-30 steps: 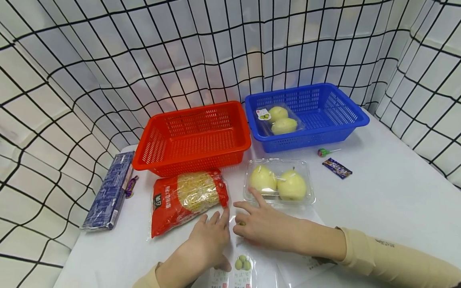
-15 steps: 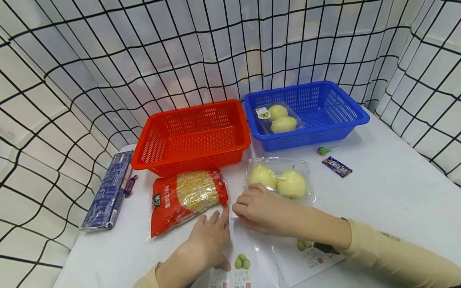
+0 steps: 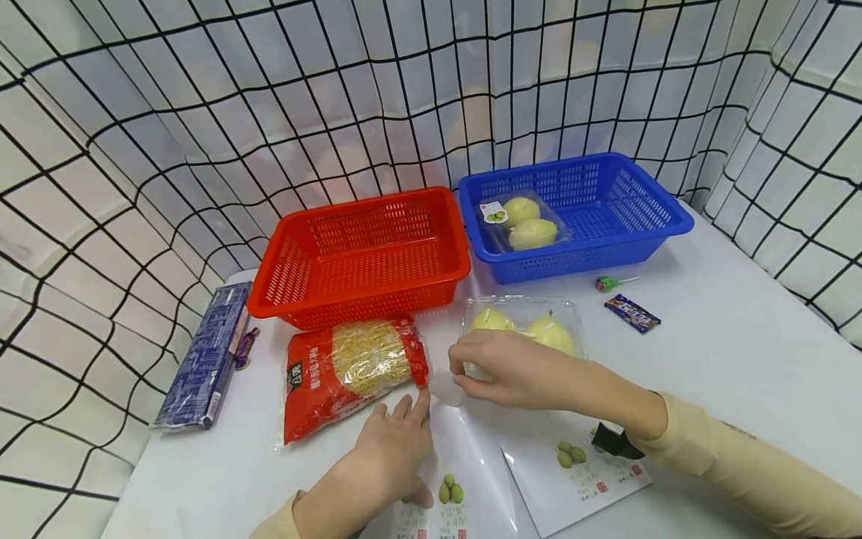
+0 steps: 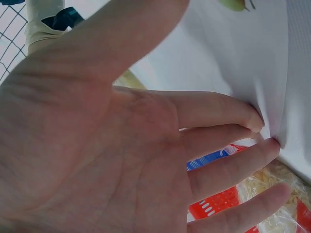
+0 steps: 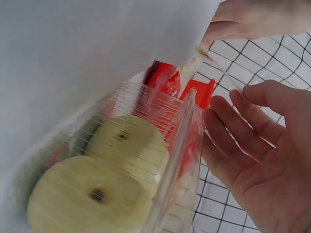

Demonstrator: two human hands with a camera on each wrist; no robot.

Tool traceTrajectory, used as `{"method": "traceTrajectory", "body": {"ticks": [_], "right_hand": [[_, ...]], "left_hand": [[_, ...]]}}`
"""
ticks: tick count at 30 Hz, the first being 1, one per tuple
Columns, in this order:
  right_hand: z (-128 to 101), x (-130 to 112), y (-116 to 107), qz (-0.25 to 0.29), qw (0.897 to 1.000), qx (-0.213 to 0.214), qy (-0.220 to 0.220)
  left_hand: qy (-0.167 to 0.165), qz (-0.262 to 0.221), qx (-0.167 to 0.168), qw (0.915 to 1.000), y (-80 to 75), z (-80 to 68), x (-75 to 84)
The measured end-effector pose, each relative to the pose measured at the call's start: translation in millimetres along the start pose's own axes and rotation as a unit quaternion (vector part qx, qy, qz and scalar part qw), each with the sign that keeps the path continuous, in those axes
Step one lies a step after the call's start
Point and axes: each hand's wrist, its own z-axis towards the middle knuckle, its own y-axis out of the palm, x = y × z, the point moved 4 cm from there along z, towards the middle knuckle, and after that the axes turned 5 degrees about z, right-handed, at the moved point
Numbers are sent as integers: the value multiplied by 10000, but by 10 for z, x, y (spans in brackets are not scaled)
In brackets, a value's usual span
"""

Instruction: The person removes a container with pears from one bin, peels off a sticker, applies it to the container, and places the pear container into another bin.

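Observation:
My right hand (image 3: 518, 370) pinches a thin, pale sticker (image 3: 447, 391) between thumb and index finger; its edge shows in the right wrist view. Just behind that hand stands a clear plastic box (image 5: 167, 170) holding two yellow-green pears (image 5: 92, 194). My left hand (image 3: 390, 457) rests palm down with fingers spread, over the left edge of a glossy sticker sheet (image 3: 478, 449) printed with green fruit. A second printed sheet (image 3: 566, 494) lies to the right, partly under my right forearm. The left fingertips are near a red bag of noodles (image 3: 357, 367).
Behind are a red basket (image 3: 364, 307) and a blue basket (image 3: 586, 253) holding a labelled pear box (image 3: 532, 224). On the right lie a lollipop (image 3: 607, 284) and chocolate bar (image 3: 632, 313). A blue flat pack (image 3: 205, 359) and purple candy (image 3: 246, 348) lie left.
My right hand has lifted away from the sheet with the sticker, moving right and up in front of the pear box. My left hand has stayed in place.

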Motion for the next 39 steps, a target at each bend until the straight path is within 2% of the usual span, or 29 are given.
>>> {"method": "traceTrajectory", "body": {"ticks": [5, 9, 12, 17, 25, 34, 36, 39], "right_hand": [[21, 69, -79, 655, 9967, 154, 457], [-19, 147, -189, 1075, 9922, 52, 628], [-61, 236, -320, 1350, 9902, 122, 329], [-133, 442, -541, 1659, 9847, 323, -423], [-186, 663, -611, 1302, 9883, 117, -792], [-249, 712, -691, 974, 9918, 228, -797], [-244, 717, -688, 929, 9935, 39, -658], [-248, 728, -672, 831, 9948, -498, -297]], "left_hand": [[-19, -99, -53, 9999, -6, -4, -9], [6, -61, -43, 10000, -1, 2, -7], [6, -67, -50, 10000, 13, 9, 0], [-7, -92, -91, 9999, 17, 15, 3], [38, -10, -39, 10000, 19, 26, 1], [56, -73, -47, 9999, 2, 12, -3], [52, -120, -54, 9999, -2, 13, -5], [43, -183, -74, 9998, -1, 16, -8]]}}
